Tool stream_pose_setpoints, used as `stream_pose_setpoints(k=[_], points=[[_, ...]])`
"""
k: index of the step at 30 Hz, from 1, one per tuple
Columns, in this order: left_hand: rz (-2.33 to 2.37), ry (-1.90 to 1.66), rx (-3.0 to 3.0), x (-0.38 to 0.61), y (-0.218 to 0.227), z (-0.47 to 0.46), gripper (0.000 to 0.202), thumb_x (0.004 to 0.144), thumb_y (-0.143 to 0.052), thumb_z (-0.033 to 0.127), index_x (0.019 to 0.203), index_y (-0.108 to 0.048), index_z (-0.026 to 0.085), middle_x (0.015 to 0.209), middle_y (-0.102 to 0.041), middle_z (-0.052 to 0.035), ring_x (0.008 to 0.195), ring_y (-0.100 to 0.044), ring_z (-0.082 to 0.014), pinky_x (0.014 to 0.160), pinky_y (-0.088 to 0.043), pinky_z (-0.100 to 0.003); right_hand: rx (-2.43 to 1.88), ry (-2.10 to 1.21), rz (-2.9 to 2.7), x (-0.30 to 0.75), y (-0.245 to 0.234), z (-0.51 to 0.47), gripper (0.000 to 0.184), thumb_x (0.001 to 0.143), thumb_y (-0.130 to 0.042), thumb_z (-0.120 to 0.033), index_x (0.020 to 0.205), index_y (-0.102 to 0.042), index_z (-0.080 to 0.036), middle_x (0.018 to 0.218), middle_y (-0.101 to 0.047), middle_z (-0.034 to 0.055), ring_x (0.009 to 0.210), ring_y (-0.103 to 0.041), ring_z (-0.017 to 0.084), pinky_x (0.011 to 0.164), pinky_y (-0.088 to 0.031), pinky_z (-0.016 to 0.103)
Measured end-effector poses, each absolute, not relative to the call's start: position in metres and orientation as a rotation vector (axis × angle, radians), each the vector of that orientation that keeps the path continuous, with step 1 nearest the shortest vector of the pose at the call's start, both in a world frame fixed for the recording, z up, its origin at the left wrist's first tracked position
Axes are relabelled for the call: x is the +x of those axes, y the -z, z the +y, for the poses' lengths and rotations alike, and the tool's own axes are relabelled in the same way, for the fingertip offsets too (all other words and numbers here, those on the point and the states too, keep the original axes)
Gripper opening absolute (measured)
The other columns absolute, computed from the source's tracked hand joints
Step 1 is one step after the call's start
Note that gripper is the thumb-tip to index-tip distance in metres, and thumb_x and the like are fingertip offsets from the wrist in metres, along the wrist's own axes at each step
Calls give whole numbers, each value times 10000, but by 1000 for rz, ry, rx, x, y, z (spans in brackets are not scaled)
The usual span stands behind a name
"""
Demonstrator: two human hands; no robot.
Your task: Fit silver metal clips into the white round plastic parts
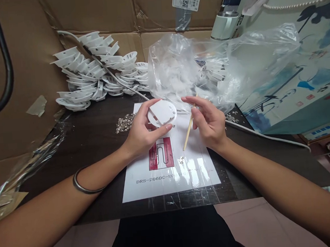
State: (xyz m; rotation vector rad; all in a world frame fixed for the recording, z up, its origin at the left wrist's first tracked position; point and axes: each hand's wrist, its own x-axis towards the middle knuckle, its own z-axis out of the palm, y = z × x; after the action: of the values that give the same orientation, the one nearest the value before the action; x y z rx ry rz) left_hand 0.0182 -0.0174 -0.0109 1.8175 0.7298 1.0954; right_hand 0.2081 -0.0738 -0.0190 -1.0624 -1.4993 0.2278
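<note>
My left hand (144, 127) grips a round white plastic part (162, 112) by its edge, with a raised square section facing up. In my right hand (208, 122), a thin wooden stick (188, 133) slants down toward the paper; the thumb and fingers are curled about it. The two hands are apart, the stick not touching the white part. Below them lies a printed sheet (169, 185) with a red picture and lettering. A few small metal pieces (181, 160) rest on the sheet. Beside my left hand is a pile of small shiny metal pieces (124, 123).
Stacks of similar white parts (93, 68) stand at the back left, crossed by a grey-white cable (267, 132). A clear plastic bag (175, 66) sits behind my hands. More metal pieces (231, 118) lie at right, near a patterned bag (300, 80). A lidded mug (224, 25) and cardboard (95, 11) are behind.
</note>
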Motion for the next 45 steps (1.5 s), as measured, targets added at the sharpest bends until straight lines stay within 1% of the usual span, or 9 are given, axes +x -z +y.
stream_pose_setpoints(k=[4,9,14,22,27,31,35,40,45], points=[[694,-1069,1797,19,8,-22,583,723,-752,297,1245,-496,257,1203,-594,-65,928,-634,-180,628,-567,-252,-1100,-209,-1395,204,16,-72,240,853,-630,-341,1080,-628,-262,1137,-696,19,465,-459,47,439,-436,293],[674,-994,1741,18,4,-26,591,717,-753,263,1245,-489,254,1162,-601,-76,771,-659,-160,530,-562,-250,-1090,-220,-1288,202,15,-68,236,770,-728,-328,940,-595,-234,1099,-717,30,418,-403,23,375,-373,263],[642,-952,1686,19,4,-27,625,725,-758,263,1268,-448,287,1173,-601,-78,890,-702,-239,521,-577,-251,-1122,-241,-1263,202,16,-67,284,746,-755,-368,864,-539,-225,1056,-734,27,391,-359,10,359,-335,253],[610,-939,1632,21,3,-28,705,701,-789,255,1282,-392,300,1162,-631,-66,874,-725,-245,509,-576,-245,-1156,-247,-1238,203,16,-67,310,728,-768,-382,848,-540,-209,1038,-742,37,386,-339,1,368,-303,256],[679,-972,1666,22,3,-28,713,681,-811,306,1277,-419,286,1150,-631,-72,856,-718,-240,516,-588,-269,-1158,-254,-1231,202,16,-66,313,718,-775,-379,832,-540,-206,1019,-746,41,385,-351,3,366,-289,260],[682,-973,1683,20,6,-28,650,731,-772,328,1279,-425,285,1079,-654,-65,831,-723,-235,498,-576,-258,-1136,-319,-1260,202,17,-67,316,742,-748,-382,843,-500,-216,985,-748,30,375,-351,6,361,-295,255],[640,-935,1676,20,8,-27,643,745,-760,307,1289,-417,299,1004,-673,-44,812,-727,-229,509,-584,-256,-1085,-354,-1465,204,17,-69,277,760,-724,-382,853,-530,-209,951,-747,25,394,-432,16,380,-348,236],[630,-875,1659,20,5,-29,642,742,-755,307,1276,-400,270,896,-685,-15,620,-697,-163,534,-604,-288,-1049,-296,-1584,205,17,-69,266,733,-746,-389,731,-582,-179,910,-756,33,409,-481,18,410,-399,209],[599,-830,1617,21,6,-29,613,777,-726,321,1274,-370,277,810,-704,-1,588,-698,-177,519,-602,-304,-1069,-262,-1562,204,18,-68,282,738,-744,-396,664,-581,-178,832,-756,12,426,-480,27,426,-400,207]])
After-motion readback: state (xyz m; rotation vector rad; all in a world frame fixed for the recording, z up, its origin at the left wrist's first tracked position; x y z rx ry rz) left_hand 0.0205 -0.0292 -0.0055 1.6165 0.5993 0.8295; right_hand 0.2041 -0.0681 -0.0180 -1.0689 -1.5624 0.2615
